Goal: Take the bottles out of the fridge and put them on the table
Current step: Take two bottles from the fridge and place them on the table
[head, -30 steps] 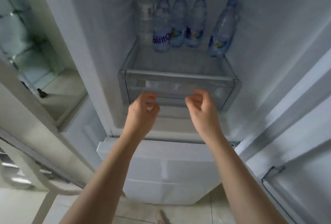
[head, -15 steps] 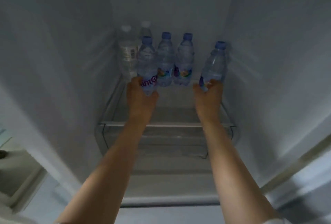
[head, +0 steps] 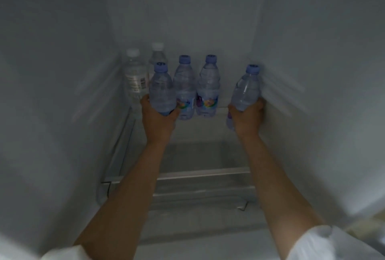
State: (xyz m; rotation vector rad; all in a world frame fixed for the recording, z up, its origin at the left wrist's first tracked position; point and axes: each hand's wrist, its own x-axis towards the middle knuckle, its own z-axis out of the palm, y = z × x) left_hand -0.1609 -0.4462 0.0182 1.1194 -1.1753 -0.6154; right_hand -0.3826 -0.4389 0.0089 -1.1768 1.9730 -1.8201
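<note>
Across the whole frame spreads the pale interior of the fridge, its walls bare and dim, with a glass shelf running through the lower middle. Six water bottles stand on that shelf, grouped around the frame's centre. At upper left of the group are two clear bottles with white caps, one behind the other. Right of them, side by side and upright, are two blue-capped bottles with colourful labels, holding clear water. The left hand grips the lower body of a front blue-capped bottle, fingers and thumb wrapped round it. At centre right the right hand clamps its fingers round a tilted blue-capped bottle, leaning toward the right wall. White sleeves show at the bottom corners.
</note>
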